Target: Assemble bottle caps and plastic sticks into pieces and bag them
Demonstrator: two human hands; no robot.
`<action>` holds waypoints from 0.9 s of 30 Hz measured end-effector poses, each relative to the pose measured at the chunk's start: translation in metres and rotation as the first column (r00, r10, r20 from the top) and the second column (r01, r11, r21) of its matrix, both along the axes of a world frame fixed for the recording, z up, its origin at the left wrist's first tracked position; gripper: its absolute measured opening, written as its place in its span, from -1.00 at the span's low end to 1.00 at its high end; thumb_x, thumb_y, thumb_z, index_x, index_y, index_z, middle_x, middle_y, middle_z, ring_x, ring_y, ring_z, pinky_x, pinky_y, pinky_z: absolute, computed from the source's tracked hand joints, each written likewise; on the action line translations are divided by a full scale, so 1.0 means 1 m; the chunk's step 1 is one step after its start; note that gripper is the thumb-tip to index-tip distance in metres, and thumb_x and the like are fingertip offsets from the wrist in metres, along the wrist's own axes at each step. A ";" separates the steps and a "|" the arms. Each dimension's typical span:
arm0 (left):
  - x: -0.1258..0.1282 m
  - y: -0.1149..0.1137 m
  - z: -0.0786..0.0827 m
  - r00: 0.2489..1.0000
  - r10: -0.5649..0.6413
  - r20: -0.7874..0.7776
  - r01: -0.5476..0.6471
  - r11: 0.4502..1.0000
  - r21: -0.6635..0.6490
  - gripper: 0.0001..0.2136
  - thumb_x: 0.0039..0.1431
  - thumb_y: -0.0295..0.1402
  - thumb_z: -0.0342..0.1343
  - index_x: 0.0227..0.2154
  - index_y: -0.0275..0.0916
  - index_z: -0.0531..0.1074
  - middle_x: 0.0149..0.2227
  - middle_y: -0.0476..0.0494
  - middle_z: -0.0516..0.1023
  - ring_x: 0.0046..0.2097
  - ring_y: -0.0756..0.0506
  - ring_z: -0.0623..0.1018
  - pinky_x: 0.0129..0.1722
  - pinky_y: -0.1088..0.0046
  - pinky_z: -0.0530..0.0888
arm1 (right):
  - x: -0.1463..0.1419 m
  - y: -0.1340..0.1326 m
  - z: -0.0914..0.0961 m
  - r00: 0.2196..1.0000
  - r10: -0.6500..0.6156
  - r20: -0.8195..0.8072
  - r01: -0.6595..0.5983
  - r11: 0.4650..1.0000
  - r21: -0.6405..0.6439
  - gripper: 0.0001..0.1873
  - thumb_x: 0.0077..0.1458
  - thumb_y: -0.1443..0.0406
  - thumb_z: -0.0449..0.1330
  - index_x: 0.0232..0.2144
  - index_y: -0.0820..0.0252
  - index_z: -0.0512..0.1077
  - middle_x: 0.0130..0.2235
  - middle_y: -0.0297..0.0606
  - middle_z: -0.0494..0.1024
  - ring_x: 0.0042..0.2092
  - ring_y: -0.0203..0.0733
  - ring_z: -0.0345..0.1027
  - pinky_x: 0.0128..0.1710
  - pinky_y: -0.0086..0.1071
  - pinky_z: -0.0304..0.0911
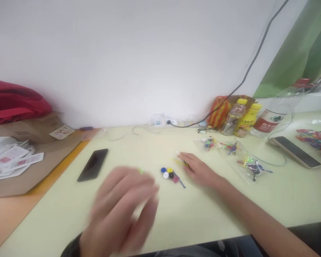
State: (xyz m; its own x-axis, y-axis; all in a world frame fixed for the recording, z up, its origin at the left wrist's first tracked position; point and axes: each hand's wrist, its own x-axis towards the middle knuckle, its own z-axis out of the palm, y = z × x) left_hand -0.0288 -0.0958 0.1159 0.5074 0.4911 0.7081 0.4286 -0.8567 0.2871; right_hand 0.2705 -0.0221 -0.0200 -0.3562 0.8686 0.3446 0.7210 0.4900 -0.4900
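My left hand (pixel 125 207) is raised over the near part of the table, blurred by motion, with its fingers curled in toward the thumb. A small bright green bit (pixel 141 171) shows at its fingers; what it belongs to is hidden. My right hand (pixel 194 167) rests on the table, fingers closed around a thin yellow plastic piece (pixel 173 159), with something dark at the fingertips. Between the hands lie small round wheel-like pieces: a blue disc (pixel 163 170), a yellow disc (pixel 169 170), a white disc (pixel 166 175) and a black disc (pixel 171 175). Beside them are a pink piece (pixel 175 180) and a blue stick (pixel 182 183).
Clear bags of colourful plastic parts (pixel 253 167) lie to the right, near a phone (pixel 296 151) and bottles (pixel 247 119). A black phone (pixel 93 165) lies left. White packets (pixel 13 159) sit on cardboard at far left. A cable (pixel 246 75) hangs along the wall.
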 end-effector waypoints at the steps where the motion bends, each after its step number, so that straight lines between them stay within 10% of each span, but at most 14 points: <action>1: 0.006 0.017 -0.008 0.995 0.015 -0.099 -0.017 1.000 -0.025 -0.78 0.38 -0.33 0.14 0.04 -0.10 0.50 0.01 -0.17 0.57 0.01 -0.18 0.55 0.06 0.11 0.52 | -0.002 -0.001 0.001 1.000 0.017 -0.016 -0.017 1.000 0.006 -0.49 0.38 0.27 0.03 0.33 0.03 0.28 0.34 -0.11 0.34 0.37 0.01 0.18 0.36 0.03 0.17; 6: 0.013 0.083 -0.081 0.808 0.187 -0.559 -0.298 0.948 -0.115 -0.44 0.29 0.08 0.13 0.28 0.03 0.36 0.35 -0.26 0.33 0.35 -0.56 0.26 0.27 -0.47 0.04 | -0.016 -0.010 0.008 0.990 0.136 -0.033 -0.136 0.991 -0.006 -0.32 0.23 0.01 0.27 0.31 0.04 0.30 0.35 -0.07 0.33 0.39 0.11 0.13 0.38 0.09 0.10; 9: 0.014 0.092 -0.111 0.814 0.080 -0.576 -0.254 0.940 -0.228 -0.35 0.32 0.15 0.03 0.38 0.02 0.20 0.44 -0.23 0.15 0.41 -0.49 0.17 0.32 -0.33 0.09 | -0.023 -0.012 0.009 0.990 0.139 -0.025 -0.139 0.990 0.019 -0.26 0.13 -0.05 0.34 0.27 0.06 0.34 0.29 -0.06 0.40 0.34 0.13 0.19 0.37 0.11 0.07; 16: 0.048 0.103 -0.114 0.926 -0.109 -0.360 -0.020 0.941 -0.337 -0.64 0.46 -0.15 -0.02 0.22 -0.07 0.38 0.24 -0.12 0.46 0.29 -0.21 0.37 0.34 0.11 0.26 | -0.021 0.003 0.002 0.994 0.101 -0.039 -0.101 0.995 0.000 -0.91 0.31 0.25 0.22 -0.19 0.09 0.52 -0.20 -0.22 0.59 -0.10 -0.07 0.42 -0.05 -0.17 0.32; 27: 0.028 0.107 -0.110 0.965 -0.177 -0.192 0.071 0.886 -0.457 -0.72 0.33 -0.19 0.19 0.06 -0.05 0.49 0.08 -0.13 0.53 0.16 -0.21 0.45 0.23 0.15 0.40 | -0.015 0.004 -0.001 0.966 0.159 -0.204 -0.144 0.986 0.087 -0.76 0.17 0.53 0.19 -0.22 0.12 0.50 -0.19 -0.22 0.57 -0.11 -0.11 0.44 -0.09 -0.26 0.35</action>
State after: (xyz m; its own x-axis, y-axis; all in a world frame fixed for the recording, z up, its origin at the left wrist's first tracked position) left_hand -0.0007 0.0109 0.0058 0.7025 0.6487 0.2928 0.4247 -0.7122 0.5589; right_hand 0.2554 -0.0181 -0.0212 -0.3949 0.7808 0.4842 0.5206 0.6244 -0.5824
